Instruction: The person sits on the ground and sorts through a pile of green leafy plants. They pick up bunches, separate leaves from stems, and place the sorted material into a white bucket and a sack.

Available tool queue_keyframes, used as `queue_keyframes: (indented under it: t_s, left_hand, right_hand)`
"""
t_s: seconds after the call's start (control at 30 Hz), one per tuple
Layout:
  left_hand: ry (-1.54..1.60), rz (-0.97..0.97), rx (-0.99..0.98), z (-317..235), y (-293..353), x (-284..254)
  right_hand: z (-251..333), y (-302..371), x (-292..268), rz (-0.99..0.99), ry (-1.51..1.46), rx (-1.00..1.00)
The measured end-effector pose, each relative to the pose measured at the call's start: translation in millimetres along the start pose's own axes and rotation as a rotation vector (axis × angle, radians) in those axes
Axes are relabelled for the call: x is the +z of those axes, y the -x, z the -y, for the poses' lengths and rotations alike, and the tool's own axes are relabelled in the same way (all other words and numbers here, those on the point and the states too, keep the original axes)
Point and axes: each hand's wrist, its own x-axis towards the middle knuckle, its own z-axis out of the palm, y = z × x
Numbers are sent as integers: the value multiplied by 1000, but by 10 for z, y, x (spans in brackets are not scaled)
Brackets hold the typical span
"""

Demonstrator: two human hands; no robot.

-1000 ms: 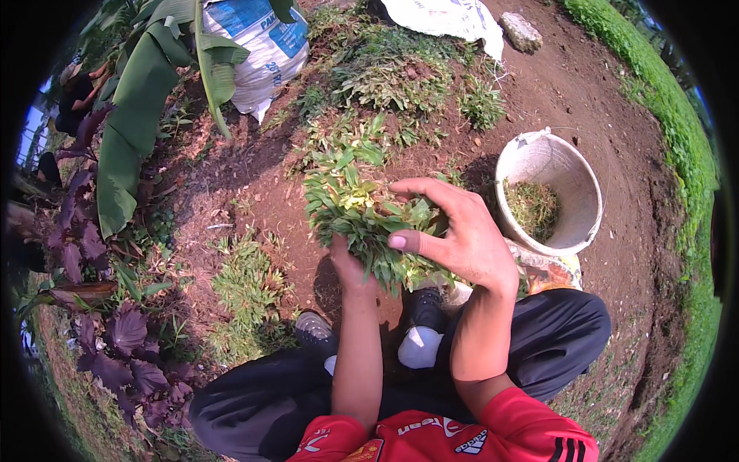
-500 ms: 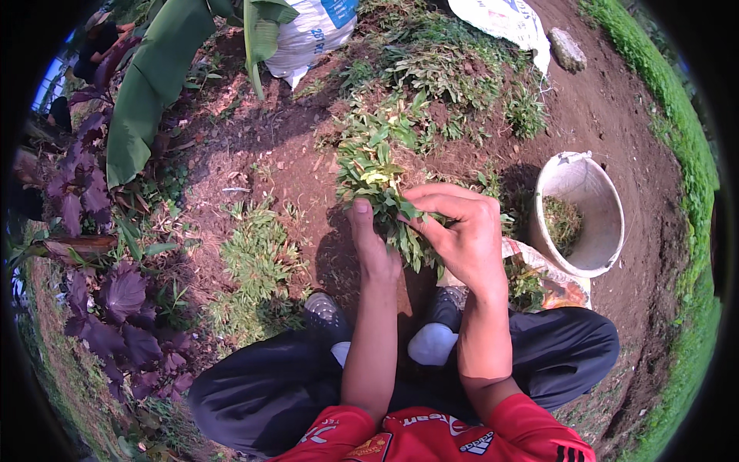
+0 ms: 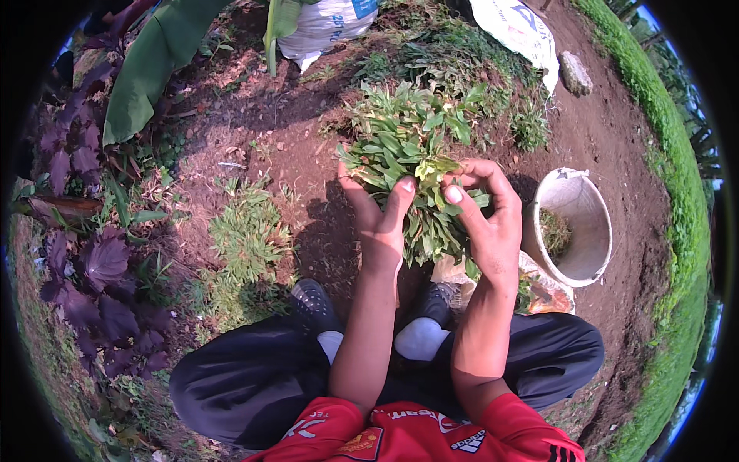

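Left hand [image 3: 377,223] and right hand [image 3: 489,223] clamp the leafy green bunch [image 3: 412,165], left of the white bucket [image 3: 573,227]; light, floppy — you'd best grip the stems low.

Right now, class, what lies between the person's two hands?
In the head view, a bunch of green leafy plants sits between the left hand and the right hand, both gripping it.

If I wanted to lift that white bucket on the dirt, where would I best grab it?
Probably by the rim. The white bucket stands upright on the soil with its mouth open to the sky and only some green clippings low inside, so a hand coming from above could hook over the bare far edge, away from the person's right hand.
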Motion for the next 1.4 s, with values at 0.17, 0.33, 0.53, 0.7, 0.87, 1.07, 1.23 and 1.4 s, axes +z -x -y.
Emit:
queue_keyframes:
  t_s: [0.17,0.33,0.53,0.7,0.87,1.07,1.23,1.4]
  left_hand:
    - [-207,88,160,-96,38,133]
    - [-250,169,265,-154,77,162]
    - [-215,207,246,-226,113,221]
    - [-222,259,240,-269,93,225]
    - [-708,213,432,-340,66,204]
    - [-796,127,438,-383,52,163]
    - [-610,265,362,-461,-106,-14]
    - [-461,296,244,-427,-144,-71]
  right_hand:
    - [53,51,87,-142,310,90]
    - [-55,6,70,-182,-159,79]
    - [-134,16,4,-183,-213,75]
    - [-142,18,-9,-202,-258,117]
    - [-118,18,-22,-178,-535,225]
    - [-179,13,10,-58,-323,190]
    - [-311,-35,26,-183,-665,338]
    - [-379,-38,-18,-211,-773,385]
